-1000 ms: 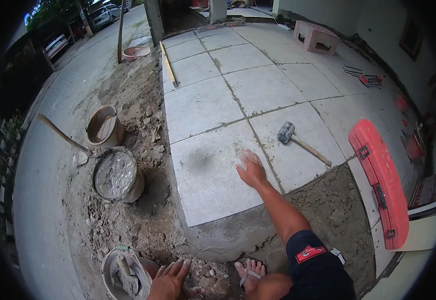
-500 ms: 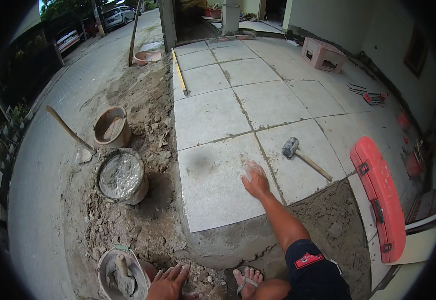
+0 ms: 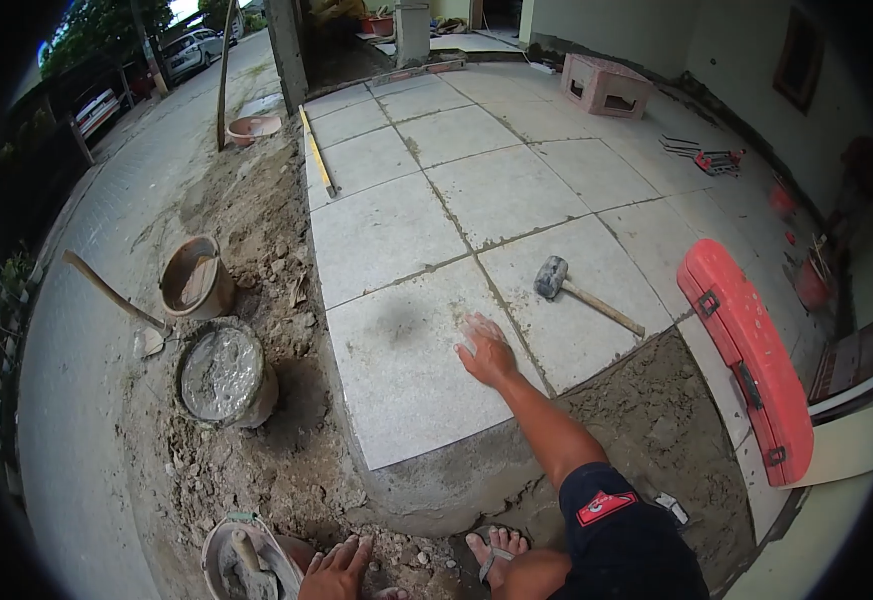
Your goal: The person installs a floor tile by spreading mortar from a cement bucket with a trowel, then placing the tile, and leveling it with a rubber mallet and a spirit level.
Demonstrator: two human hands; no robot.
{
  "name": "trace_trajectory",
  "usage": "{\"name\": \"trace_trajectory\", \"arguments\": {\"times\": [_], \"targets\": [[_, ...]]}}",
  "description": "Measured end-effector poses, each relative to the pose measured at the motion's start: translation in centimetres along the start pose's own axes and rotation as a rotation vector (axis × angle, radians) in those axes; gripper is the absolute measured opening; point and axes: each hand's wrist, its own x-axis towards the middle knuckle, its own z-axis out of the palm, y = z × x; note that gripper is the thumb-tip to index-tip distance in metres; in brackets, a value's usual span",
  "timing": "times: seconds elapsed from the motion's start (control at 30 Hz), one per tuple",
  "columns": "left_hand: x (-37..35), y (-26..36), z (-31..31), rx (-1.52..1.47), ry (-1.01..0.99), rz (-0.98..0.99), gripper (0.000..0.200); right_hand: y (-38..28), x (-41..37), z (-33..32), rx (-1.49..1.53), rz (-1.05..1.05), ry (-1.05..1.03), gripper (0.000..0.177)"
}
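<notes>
My right hand [image 3: 486,352] lies flat with fingers spread on a pale floor tile [image 3: 396,400], close to its right edge. To the right of that hand, a rubber mallet [image 3: 553,277] with a wooden handle rests on the neighbouring tile [image 3: 581,300]. My left hand [image 3: 336,572] is low in the view, fingers stretched out and holding nothing; what its palm rests on is hidden. Beside it stands a bucket [image 3: 218,560] holding a wooden-handled trowel [image 3: 246,550] and some grey mortar.
Wet mortar [image 3: 646,410] covers the ground right of my arm. A red case [image 3: 746,360] lies beyond it. Left are a bucket of cement slurry [image 3: 221,375], another bucket [image 3: 196,280] and a long wooden handle [image 3: 111,290]. A yellow level [image 3: 317,152] lies on the far tiles.
My view has turned a little, so most of the scene sits further left. My right hand stays on the same tile, and my left hand remains low beside the trowel bucket.
</notes>
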Motion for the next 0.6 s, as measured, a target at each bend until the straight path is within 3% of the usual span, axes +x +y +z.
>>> {"name": "trace_trajectory", "arguments": {"times": [0.33, 0.37, 0.6], "targets": [[0.3, -0.8, 0.4, 0.026, -0.071, -0.017, 0.093, 0.7, 0.1, 0.7, -0.023, -0.073, 0.081, 0.044], [0.2, -0.9, 0.4, 0.032, -0.067, -0.006, 0.099, 0.4, 0.1, 0.6, -0.018, -0.058, 0.079, 0.044], [-0.2, -1.3, 1.2, 0.059, -0.006, 0.028, 0.098, -0.1, 0.2, 0.4, -0.002, -0.045, 0.065, 0.046]]}}
